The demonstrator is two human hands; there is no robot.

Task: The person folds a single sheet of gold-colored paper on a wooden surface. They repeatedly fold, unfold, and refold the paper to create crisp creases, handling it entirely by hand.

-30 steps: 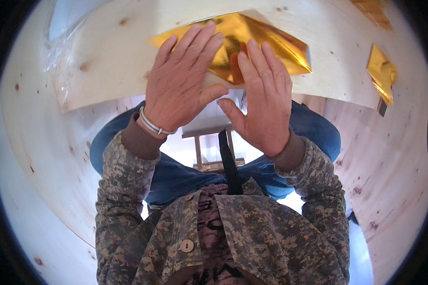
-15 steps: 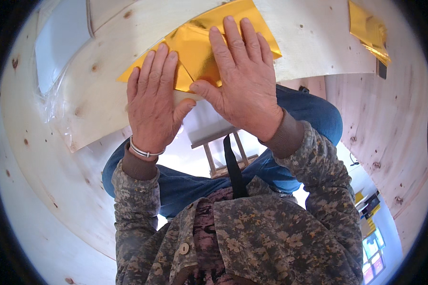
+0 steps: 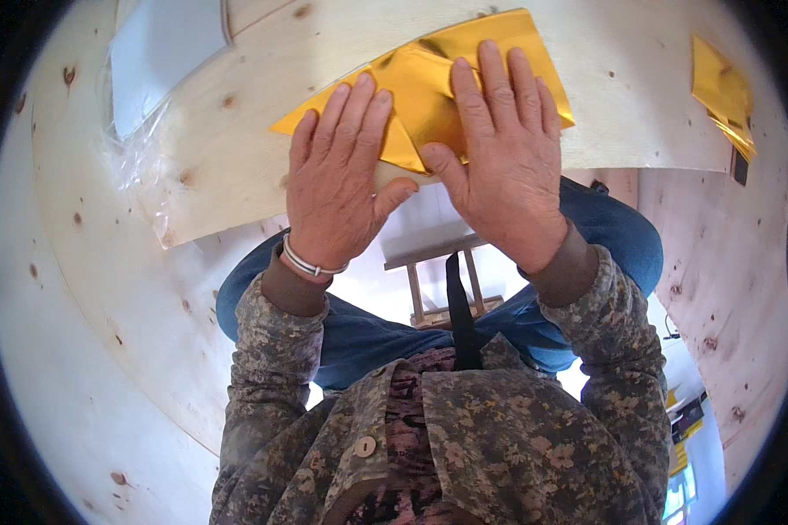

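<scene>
A sheet of shiny gold foil paper (image 3: 411, 109), partly folded with a crease across its middle, lies on the pale wooden tabletop near its front edge. My left hand (image 3: 337, 175) rests flat on the foil's left part, fingers stretched out and thumb apart. Over the right part spreads my right hand (image 3: 508, 149), fingertips pressed on the foil and thumb by its lower edge. Both palms reach past the near edge of the table. Neither hand grips anything. The areas of foil under the fingers are hidden.
A white sheet (image 3: 162, 61) in clear plastic wrap (image 3: 140, 162) lies at the far left of the table (image 3: 228, 175). More gold foil (image 3: 722, 87) sits at the far right, beside a dark object. Below the table edge is a wooden stool (image 3: 438, 254) between my knees.
The table, foil and both hands all appear shifted to the right and a little down in the picture. The hands stay flat on the foil in nearly the same place.
</scene>
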